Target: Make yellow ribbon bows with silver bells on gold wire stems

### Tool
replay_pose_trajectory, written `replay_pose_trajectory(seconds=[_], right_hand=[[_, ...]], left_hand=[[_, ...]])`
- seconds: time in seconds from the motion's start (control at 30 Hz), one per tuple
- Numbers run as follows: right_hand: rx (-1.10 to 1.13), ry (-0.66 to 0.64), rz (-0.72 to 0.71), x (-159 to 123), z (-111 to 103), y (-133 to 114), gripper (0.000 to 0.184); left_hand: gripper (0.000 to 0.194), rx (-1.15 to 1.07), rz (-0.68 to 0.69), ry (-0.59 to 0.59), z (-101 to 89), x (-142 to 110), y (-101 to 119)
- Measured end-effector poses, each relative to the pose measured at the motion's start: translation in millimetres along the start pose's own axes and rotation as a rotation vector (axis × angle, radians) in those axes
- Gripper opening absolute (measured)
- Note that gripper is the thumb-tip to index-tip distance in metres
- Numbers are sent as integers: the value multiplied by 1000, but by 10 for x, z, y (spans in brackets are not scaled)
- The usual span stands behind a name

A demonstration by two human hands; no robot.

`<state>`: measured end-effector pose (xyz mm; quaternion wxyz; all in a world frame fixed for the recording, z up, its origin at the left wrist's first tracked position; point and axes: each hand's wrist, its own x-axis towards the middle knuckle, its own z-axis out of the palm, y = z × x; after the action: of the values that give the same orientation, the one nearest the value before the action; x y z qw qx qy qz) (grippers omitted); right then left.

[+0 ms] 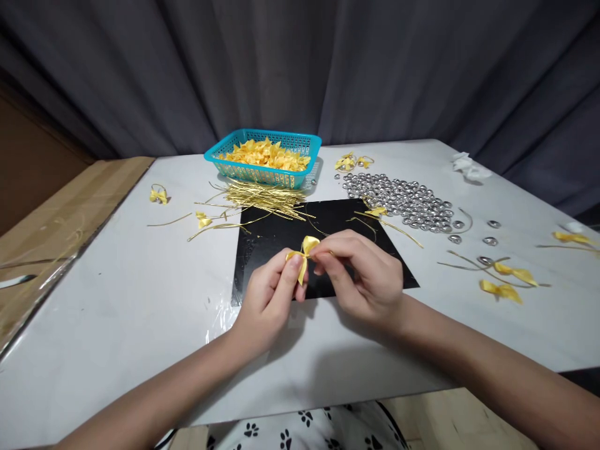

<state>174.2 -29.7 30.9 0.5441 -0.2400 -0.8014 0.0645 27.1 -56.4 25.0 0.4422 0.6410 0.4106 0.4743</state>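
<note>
Yellow bow [309, 244] pinched in my left hand [267, 297], right hand [368, 275] pinching its middle; loose grip could drop it near table [117, 325] front edge.

Craft workspace: bows [267, 155], wires [267, 199], table [140, 312]

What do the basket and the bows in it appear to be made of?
The basket looks like glossy moulded plastic, judging by its even teal colour and regular holes. The bows seem to be satin ribbon, given their soft yellow sheen.
</note>
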Motion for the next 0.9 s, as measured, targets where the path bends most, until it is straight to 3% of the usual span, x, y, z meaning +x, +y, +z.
replay_pose_trajectory(seconds=[0.9], right_hand=[[-12, -23, -30, -3, 1, 4, 14]], left_hand=[[34, 4, 14, -5, 2, -13, 1]])
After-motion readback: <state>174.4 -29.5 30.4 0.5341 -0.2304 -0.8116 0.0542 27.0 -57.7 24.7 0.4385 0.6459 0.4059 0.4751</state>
